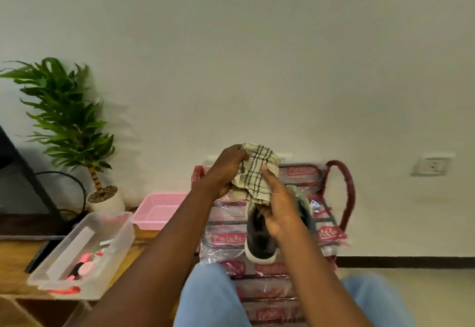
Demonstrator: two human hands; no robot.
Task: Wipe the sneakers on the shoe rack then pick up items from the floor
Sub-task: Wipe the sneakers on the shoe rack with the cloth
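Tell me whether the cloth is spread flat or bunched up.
Bunched up: the cloth hangs in crumpled folds, gripped by the left hand and right hand.

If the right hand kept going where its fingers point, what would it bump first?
The cloth, which the right hand is holding; behind it probably the wall, though depth is unclear.
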